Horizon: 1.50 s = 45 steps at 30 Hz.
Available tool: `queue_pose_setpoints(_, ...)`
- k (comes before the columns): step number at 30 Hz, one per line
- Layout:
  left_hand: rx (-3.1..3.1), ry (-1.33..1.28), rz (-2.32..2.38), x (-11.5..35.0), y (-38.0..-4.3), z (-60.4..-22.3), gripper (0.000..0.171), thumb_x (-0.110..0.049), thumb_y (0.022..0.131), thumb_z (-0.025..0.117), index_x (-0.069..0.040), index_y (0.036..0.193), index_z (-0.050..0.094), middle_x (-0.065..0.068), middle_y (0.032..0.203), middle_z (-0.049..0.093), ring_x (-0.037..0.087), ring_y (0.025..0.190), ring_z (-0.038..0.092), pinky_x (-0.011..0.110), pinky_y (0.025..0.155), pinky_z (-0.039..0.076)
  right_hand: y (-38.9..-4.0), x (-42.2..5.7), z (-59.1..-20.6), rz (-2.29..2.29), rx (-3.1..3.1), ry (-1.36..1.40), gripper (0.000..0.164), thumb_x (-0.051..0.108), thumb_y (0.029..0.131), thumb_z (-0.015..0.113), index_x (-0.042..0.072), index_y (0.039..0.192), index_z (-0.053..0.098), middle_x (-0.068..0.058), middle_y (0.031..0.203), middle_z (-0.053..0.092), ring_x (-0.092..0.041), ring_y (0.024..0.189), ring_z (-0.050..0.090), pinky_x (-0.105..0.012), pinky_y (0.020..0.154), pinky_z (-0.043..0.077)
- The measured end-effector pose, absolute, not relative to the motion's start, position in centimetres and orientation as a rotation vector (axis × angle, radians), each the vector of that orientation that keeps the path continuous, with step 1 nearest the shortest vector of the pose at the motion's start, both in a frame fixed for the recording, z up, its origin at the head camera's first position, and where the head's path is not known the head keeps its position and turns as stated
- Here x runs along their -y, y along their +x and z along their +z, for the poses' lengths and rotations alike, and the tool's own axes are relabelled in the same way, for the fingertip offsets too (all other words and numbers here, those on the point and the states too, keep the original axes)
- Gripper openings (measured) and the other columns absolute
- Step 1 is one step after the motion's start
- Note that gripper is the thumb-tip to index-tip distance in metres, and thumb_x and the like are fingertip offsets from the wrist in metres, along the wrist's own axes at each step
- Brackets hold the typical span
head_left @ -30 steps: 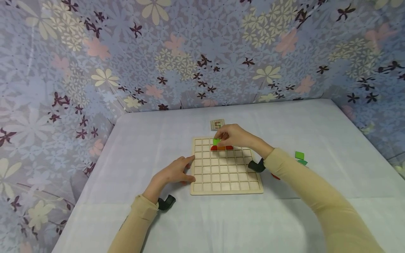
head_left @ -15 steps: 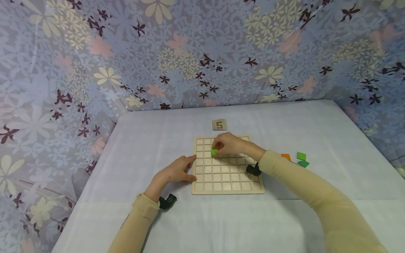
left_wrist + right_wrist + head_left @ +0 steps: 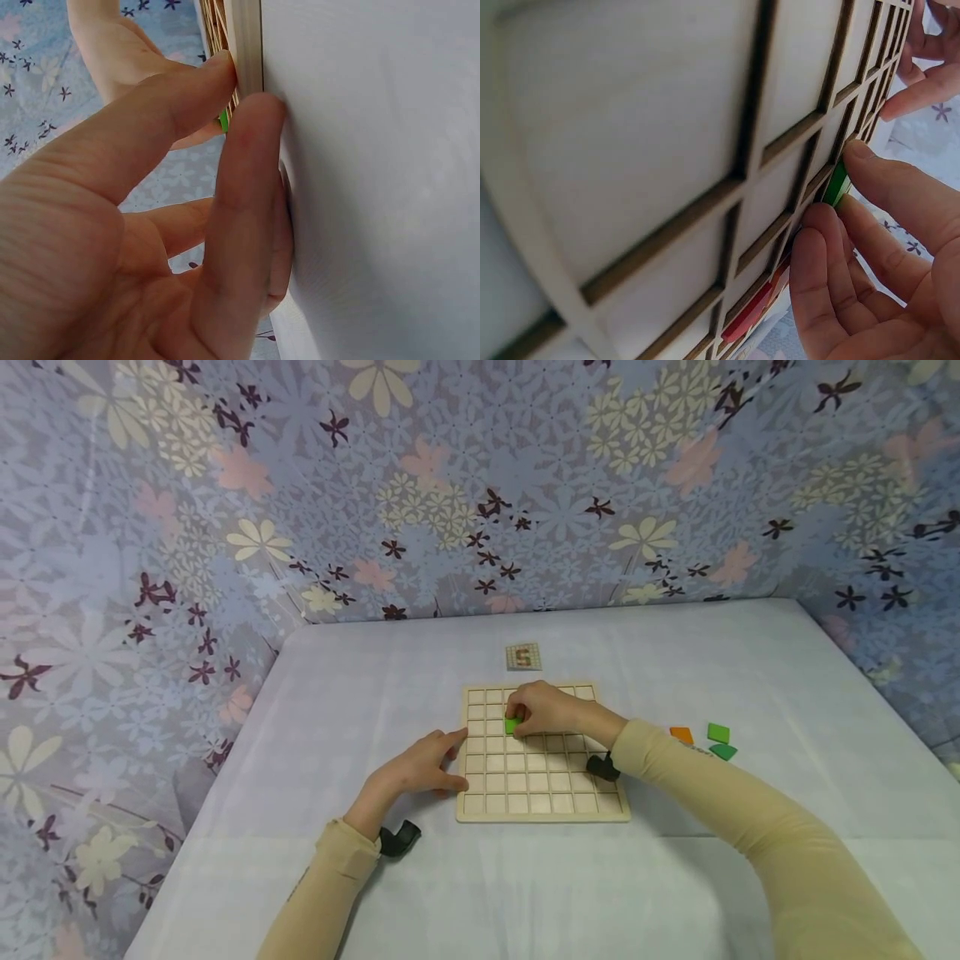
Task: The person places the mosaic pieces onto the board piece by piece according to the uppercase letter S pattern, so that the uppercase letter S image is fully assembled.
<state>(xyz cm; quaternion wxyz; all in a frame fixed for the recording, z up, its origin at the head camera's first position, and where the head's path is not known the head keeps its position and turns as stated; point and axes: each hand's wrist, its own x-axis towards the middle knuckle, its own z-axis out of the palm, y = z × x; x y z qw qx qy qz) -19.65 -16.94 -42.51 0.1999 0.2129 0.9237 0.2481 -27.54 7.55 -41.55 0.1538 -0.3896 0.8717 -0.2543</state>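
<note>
A square wooden grid board [image 3: 517, 806] lies on the table in the head view. My right hand [image 3: 547, 708] pinches a small green square tile [image 3: 512, 726] between thumb and fingertips, right at a cell in the board's upper left part. Seen from the right wrist, the green tile [image 3: 838, 184] stands tilted against the cell's ridges. A red tile [image 3: 746, 313] sits in the grid beyond the curled lower fingers; from the head, the hand hides it. My left hand [image 3: 422, 764] rests at the board's left edge, thumb and forefinger extended and touching the rim [image 3: 249, 45].
Behind the board lies a small patterned card [image 3: 522, 657]. To the right are an orange tile [image 3: 682, 735], a green square tile [image 3: 717, 732] and a dark green leaf-shaped tile [image 3: 723, 751], partly near the right sleeve. A black wrist camera [image 3: 603, 767] overhangs the board.
My right hand has moved the green tile from the board's upper rows slightly toward me, down to a cell. The left hand keeps its place at the edge.
</note>
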Motion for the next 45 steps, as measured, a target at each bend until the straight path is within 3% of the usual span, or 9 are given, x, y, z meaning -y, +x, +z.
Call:
queue_pose_setpoints(11,-2.575,0.619,0.688,16.4,-19.9,-42.6,0.083,-0.024,0.08,0.077,-0.002,0.146,0.032,0.002,0.096,0.048,0.013,0.067,0.049,0.028,0.067,0.039,-27.3,-8.3,-41.1,-0.721,-2.531,-1.126,0.023,0.014,0.08,0.077,0.004,0.097,0.066,-0.005,0.089,0.059,-0.015,0.08,0.056,-0.029,0.073,0.047)
queue_pose_setpoints(17,-2.571,0.621,0.69,16.1,-20.0,-42.4,0.083,-0.024,0.08,0.078,-0.001,0.146,0.033,0.003,0.095,0.048,0.014,0.069,0.047,0.028,0.067,0.038,-27.5,-10.1,-38.5,-0.802,-2.593,-1.116,0.025,0.013,0.083,0.074,0.0,0.102,0.066,-0.01,0.095,0.061,-0.02,0.081,0.059,-0.035,0.075,0.048)
queue_pose_setpoints(25,-2.561,0.614,0.725,16.1,-19.4,-43.0,0.083,-0.022,0.079,0.079,0.001,0.145,0.033,0.002,0.094,0.047,0.014,0.066,0.047,0.028,0.065,0.037,-26.5,-15.2,-35.7,-0.865,-2.737,-1.012,0.026,0.025,0.085,0.073,0.008,0.102,0.067,-0.004,0.098,0.062,-0.019,0.083,0.061,-0.035,0.072,0.049)
queue_pose_setpoints(36,-2.582,0.604,0.715,16.4,-19.1,-42.7,0.083,-0.022,0.08,0.078,0.001,0.145,0.033,0.002,0.093,0.047,0.014,0.069,0.046,0.029,0.066,0.037,-24.6,-23.0,-34.8,-0.811,-2.892,-0.728,0.035,0.034,0.086,0.071,0.007,0.107,0.065,-0.01,0.1,0.062,-0.022,0.086,0.061,-0.039,0.074,0.05)
queue_pose_setpoints(40,-2.59,0.607,0.713,16.4,-19.2,-42.5,0.083,-0.023,0.08,0.078,0.001,0.145,0.033,0.003,0.094,0.047,0.015,0.07,0.046,0.029,0.066,0.037,-24.0,-25.5,-34.9,-0.803,-2.929,-0.587,0.039,0.034,0.085,0.071,0.004,0.11,0.065,-0.014,0.102,0.061,-0.024,0.085,0.062,-0.042,0.072,0.049)
queue_pose_setpoints(45,-2.588,0.599,0.711,16.5,-19.3,-42.5,0.083,-0.024,0.08,0.078,0.0,0.145,0.033,0.002,0.094,0.047,0.014,0.069,0.046,0.029,0.066,0.037,-23.1,-27.2,-35.8,-0.807,-2.935,-0.465,0.036,0.028,0.085,0.072,0.001,0.109,0.065,-0.013,0.101,0.062,-0.022,0.079,0.061,-0.036,0.066,0.049)
